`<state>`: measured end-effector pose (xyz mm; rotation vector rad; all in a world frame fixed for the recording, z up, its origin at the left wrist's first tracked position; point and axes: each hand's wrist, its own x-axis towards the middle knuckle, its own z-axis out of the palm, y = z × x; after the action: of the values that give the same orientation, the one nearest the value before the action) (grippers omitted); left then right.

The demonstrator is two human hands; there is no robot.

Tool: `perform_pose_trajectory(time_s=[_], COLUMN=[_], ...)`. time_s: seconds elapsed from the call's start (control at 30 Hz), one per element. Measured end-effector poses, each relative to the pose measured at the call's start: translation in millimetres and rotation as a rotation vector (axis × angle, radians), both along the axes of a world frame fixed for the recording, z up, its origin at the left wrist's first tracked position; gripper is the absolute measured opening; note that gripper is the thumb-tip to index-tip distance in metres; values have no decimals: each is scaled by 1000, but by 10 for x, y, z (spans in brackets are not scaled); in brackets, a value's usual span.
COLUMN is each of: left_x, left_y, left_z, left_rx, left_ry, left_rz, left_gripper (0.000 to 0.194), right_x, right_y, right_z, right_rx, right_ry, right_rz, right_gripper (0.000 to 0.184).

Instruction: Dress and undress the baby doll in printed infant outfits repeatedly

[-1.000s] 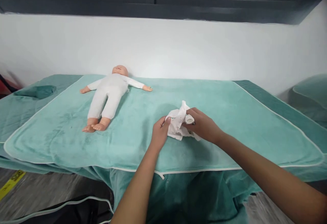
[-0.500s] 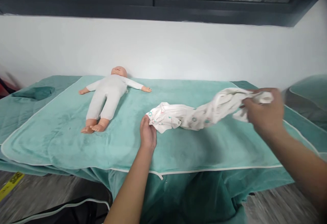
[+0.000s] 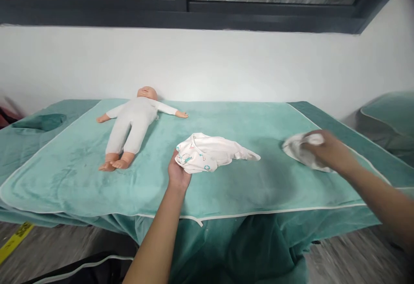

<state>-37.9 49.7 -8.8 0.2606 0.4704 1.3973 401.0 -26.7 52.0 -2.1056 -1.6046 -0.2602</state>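
My left hand [image 3: 179,172] is closed on one end of a white printed baby garment [image 3: 213,151], which has a bound neckline and a sleeve trailing to the right. Further right, my right hand [image 3: 323,148] grips a second, bunched white cloth [image 3: 299,150], blurred by motion and low over the mat. The two pieces are apart. A baby doll [image 3: 136,118] with a white cloth body lies on its back at the left, arms spread, clear of both hands.
A teal plush mat [image 3: 246,189] with white piping covers the bed, which stands against a white wall [image 3: 226,68]. A dark window frame [image 3: 181,14] runs above. At the right edge sits a teal cushioned item [image 3: 394,111]. Yellow tape [image 3: 14,241] marks the floor.
The stretched bundle between my hands has come apart into two pieces. My right hand has lowered with the bunched cloth; my left hand keeps the printed garment almost in place.
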Motion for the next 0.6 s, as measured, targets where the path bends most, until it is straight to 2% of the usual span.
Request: perform_pose_trajectory(time_s=[0.1, 0.17, 0.27, 0.33, 0.4, 0.5, 0.6], left_x=[-127, -234, -352, -361, -307, -164, -59], left_y=[-36, -42, -23, 11, 69, 194, 288], left_z=[21, 59, 219, 373, 501, 556, 527], left_rx=[-1, 20, 33, 52, 87, 108, 174], left_ry=[122, 298, 734, 1074, 1331, 1465, 1448], left_rz=[-23, -25, 126, 262, 263, 124, 83], left_gripper=[25, 20, 18, 20, 23, 33, 33], right_x=[-271, -555, -1026, -1319, -1588, -1963, -2300], right_y=[96, 114, 154, 258, 445, 830, 1199], right_z=[-358, -439, -347, -230, -144, -134, -206], right_rx=[-161, -149, -123, -134, -178, -237, -235], right_ry=[-30, -128, -121, 46, 270, 514, 556], right_rz=[127, 194, 380, 479, 541, 579, 654], right_gripper=[35, 45, 49, 49, 47, 40, 38])
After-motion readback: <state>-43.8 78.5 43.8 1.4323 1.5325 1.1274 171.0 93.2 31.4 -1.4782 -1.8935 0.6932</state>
